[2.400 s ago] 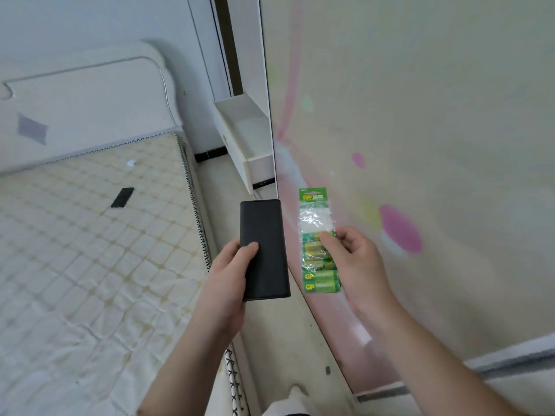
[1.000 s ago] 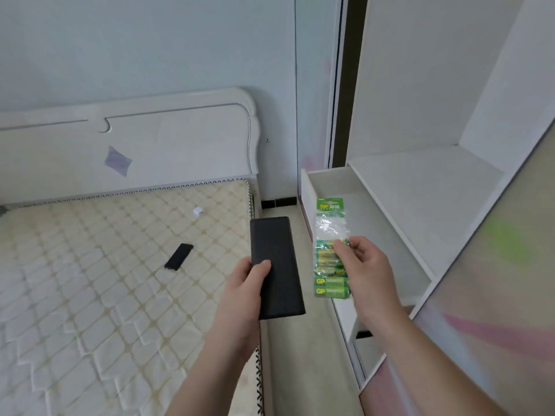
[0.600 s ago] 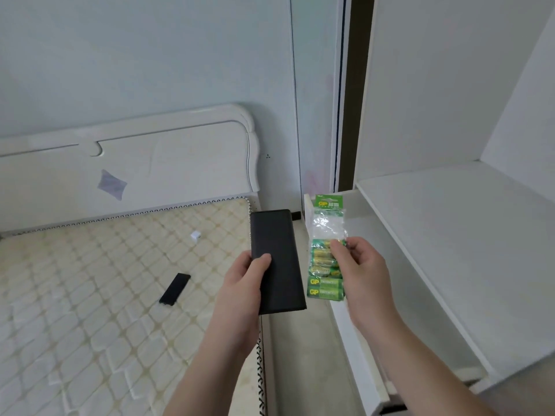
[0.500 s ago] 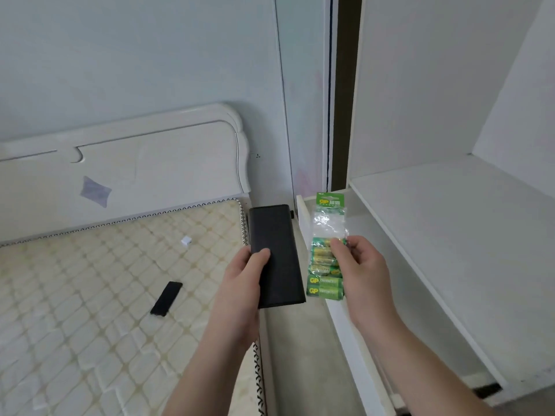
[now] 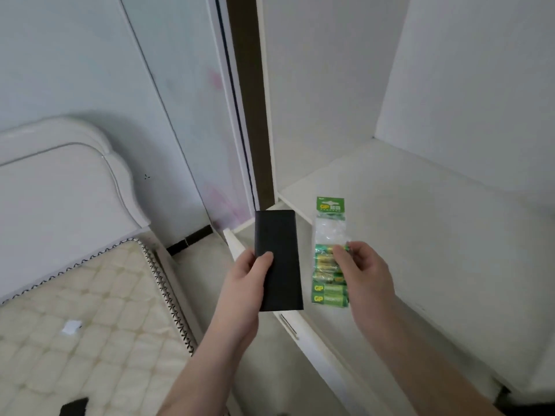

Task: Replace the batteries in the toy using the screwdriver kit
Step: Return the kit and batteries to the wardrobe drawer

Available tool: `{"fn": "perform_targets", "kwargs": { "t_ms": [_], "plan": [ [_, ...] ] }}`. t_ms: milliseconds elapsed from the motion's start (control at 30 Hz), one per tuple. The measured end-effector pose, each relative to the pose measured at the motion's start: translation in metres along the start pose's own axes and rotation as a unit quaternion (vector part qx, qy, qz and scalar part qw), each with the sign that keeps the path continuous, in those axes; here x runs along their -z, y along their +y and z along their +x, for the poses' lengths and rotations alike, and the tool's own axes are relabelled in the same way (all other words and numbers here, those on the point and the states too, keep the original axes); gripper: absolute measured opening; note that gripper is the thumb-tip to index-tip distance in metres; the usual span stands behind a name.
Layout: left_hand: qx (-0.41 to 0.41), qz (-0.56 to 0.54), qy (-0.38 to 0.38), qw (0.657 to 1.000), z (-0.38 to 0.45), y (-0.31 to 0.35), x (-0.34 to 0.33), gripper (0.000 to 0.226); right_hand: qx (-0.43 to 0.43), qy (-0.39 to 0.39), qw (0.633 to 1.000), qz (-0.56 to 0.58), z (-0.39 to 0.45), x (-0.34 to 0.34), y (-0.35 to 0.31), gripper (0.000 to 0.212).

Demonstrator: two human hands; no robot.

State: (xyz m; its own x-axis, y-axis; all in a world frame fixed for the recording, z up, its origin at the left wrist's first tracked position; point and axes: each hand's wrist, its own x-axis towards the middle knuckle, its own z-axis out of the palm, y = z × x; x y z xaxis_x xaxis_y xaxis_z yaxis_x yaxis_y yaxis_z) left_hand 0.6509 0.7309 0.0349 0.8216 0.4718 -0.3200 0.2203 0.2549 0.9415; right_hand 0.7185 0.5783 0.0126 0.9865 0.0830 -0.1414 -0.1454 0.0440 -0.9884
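Observation:
My left hand (image 5: 244, 283) grips a flat black rectangular case (image 5: 277, 259), thumb on its front face, holding it upright at the middle of the view. Just to its right, my right hand (image 5: 365, 276) pinches a green and clear plastic pack of batteries (image 5: 329, 253) by its right edge; several green and gold cells show in its lower half. Both things hang in the air in front of a white cupboard shelf (image 5: 420, 223). No toy is in view.
A pulled-out white drawer (image 5: 303, 328) juts below my hands. A bare quilted mattress (image 5: 90, 325) with a white headboard (image 5: 60, 181) fills the left; a small white scrap (image 5: 71, 327) and a black flat object (image 5: 73, 407) lie on it. A narrow floor strip (image 5: 207, 259) separates bed and cupboard.
The view has swung right from the painted door to the open cupboard and closer to its shelf. Both hands keep the same grips on the case and the battery pack.

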Motion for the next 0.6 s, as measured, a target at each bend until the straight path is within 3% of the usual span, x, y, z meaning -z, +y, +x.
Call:
{"fn": "perform_targets", "kwargs": {
  "t_ms": [233,600],
  "plan": [
    [0.083,0.032,-0.06,0.994,0.057,-0.012,-0.022,0.017,-0.037,0.078,0.996,0.01,0.015,0.028,0.022,0.013],
    [0.094,0.128,-0.151,0.976,0.095,-0.027,-0.054,0.019,-0.052,0.158,0.986,0.006,0.028,0.056,0.059,0.01]
  ]
}}
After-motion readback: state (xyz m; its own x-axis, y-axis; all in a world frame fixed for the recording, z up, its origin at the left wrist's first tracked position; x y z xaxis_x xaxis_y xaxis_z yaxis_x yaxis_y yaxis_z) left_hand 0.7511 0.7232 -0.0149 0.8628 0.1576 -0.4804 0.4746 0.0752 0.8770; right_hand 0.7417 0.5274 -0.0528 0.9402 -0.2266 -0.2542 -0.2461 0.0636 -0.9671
